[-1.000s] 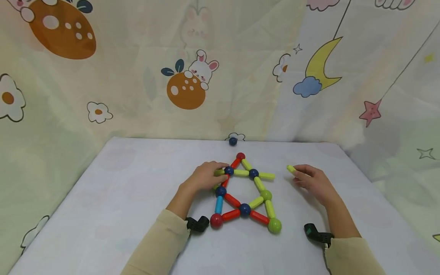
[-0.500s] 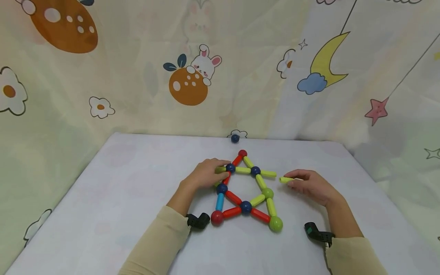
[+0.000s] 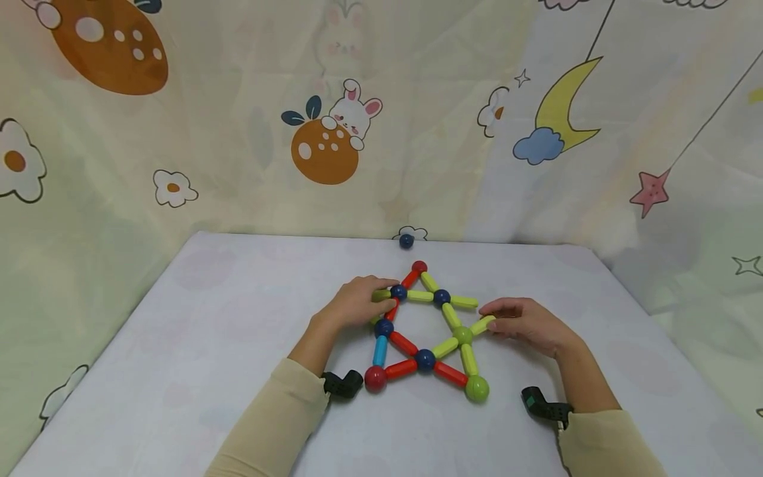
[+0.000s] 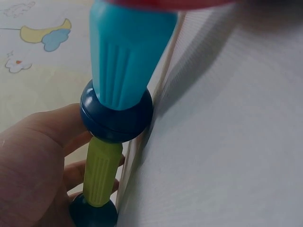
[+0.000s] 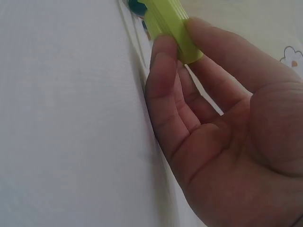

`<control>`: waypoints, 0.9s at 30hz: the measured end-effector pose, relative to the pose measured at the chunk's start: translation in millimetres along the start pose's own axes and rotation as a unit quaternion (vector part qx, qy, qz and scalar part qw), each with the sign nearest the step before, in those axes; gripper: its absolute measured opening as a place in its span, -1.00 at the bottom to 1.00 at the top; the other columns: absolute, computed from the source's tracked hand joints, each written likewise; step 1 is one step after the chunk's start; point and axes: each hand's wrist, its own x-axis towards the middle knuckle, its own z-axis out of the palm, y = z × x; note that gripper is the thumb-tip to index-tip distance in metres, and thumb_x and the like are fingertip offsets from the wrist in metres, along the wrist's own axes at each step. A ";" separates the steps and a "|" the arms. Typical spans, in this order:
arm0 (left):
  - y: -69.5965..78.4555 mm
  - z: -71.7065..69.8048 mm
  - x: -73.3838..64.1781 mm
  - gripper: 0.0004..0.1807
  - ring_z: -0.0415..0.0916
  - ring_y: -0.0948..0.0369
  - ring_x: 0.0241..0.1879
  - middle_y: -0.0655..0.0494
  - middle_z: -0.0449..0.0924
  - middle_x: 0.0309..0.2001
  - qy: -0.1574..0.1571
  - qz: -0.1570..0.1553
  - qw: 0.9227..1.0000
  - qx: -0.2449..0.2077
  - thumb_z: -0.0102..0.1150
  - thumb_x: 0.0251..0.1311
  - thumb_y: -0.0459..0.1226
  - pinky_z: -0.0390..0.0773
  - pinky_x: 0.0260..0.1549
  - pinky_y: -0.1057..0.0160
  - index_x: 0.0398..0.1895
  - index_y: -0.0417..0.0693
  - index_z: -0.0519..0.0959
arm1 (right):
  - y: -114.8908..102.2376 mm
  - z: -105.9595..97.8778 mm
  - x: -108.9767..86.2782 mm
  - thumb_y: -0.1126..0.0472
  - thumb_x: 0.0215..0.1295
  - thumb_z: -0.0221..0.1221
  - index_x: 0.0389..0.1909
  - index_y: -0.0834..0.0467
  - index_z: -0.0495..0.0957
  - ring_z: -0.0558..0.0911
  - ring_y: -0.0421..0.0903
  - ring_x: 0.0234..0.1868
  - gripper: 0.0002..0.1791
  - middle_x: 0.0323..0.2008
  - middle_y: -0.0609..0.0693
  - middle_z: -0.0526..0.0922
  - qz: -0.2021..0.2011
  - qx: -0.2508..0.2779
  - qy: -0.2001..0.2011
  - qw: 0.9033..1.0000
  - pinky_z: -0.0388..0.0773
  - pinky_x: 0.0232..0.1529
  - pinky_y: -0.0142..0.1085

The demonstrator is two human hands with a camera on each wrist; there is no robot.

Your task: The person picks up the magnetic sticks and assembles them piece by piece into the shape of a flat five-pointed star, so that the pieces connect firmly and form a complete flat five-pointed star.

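A flat frame of magnetic rods and balls [image 3: 404,344] lies on the white table, in red, lime, light blue and dark blue. My left hand [image 3: 357,303] holds its upper left side, fingers and thumb about a dark blue ball [image 3: 399,292] and the rods there. In the left wrist view a lime rod [image 4: 102,172] runs in front of the curled fingers, below a light blue rod [image 4: 128,52]. My right hand [image 3: 527,323] pinches a lime magnetic rod [image 3: 481,325] between thumb and fingers. The rod's inner end meets the green ball [image 3: 462,336] on the frame's right side.
A loose dark blue ball [image 3: 406,241] sits at the table's far edge. Another lime rod [image 3: 463,302] juts rightward from the frame, just above the right fingertips. A printed cloth [image 3: 238,165] hangs behind the white table [image 3: 179,371].
The right hand has moved left and slightly down with its lime rod, whose end has come to the green ball. The left hand stays at the frame.
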 end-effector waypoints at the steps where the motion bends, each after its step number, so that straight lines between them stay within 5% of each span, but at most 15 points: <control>1: -0.1 -0.3 -0.1 -0.46 0.43 -0.03 0.31 -0.02 0.52 0.37 0.000 0.000 1.000 0.000 0.17 0.43 -0.01 0.54 0.24 -0.14 0.45 0.28 0.48 | -1.2 0.9 0.3 0.18 0.34 0.36 0.24 0.32 0.52 0.68 -0.07 -0.10 -0.47 -0.03 0.01 0.69 0.003 0.003 0.003 1.000 0.69 -0.06 -0.30; 9: -0.7 -3.2 -1.6 -0.47 0.42 -0.04 0.32 -0.03 0.51 0.38 0.003 0.001 1.000 -0.001 0.17 0.43 -0.01 0.52 0.25 -0.15 0.45 0.28 0.49 | -9.3 9.0 4.2 0.16 0.43 0.29 0.29 0.40 0.35 0.72 -0.07 -0.18 -0.42 -0.17 0.07 0.71 0.002 0.021 0.014 1.000 0.73 -0.11 -0.28; 14: -2.0 -3.9 -1.4 -0.47 0.43 -0.02 0.31 -0.02 0.52 0.37 0.005 -0.002 1.000 0.003 0.18 0.43 -0.01 0.54 0.24 -0.14 0.45 0.29 0.49 | -17.4 13.7 7.0 0.06 0.47 0.24 0.27 0.34 0.39 0.70 -0.06 -0.20 -0.46 -0.13 0.12 0.68 0.008 -0.041 0.047 0.998 0.72 -0.16 -0.27; 20: -3.0 -1.6 1.4 -0.47 0.43 -0.02 0.28 -0.01 0.51 0.37 0.006 0.001 1.000 -0.004 0.17 0.44 0.00 0.54 0.23 -0.12 0.45 0.29 0.48 | -43.0 14.3 6.4 -0.09 0.54 0.11 0.29 0.27 0.44 0.67 0.06 -0.06 -0.43 0.10 0.27 0.59 -0.011 -0.160 0.147 0.976 0.66 -0.17 -0.26; 27: -1.6 1.7 0.6 -0.47 0.44 -0.02 0.27 -0.02 0.52 0.37 0.002 0.004 1.000 0.001 0.17 0.43 0.00 0.54 0.23 -0.13 0.45 0.29 0.49 | -85.4 15.0 22.3 -0.09 0.56 0.08 0.36 0.24 0.42 0.60 0.23 0.13 -0.42 0.23 0.27 0.57 -0.057 -0.171 0.198 0.963 0.67 0.04 -0.08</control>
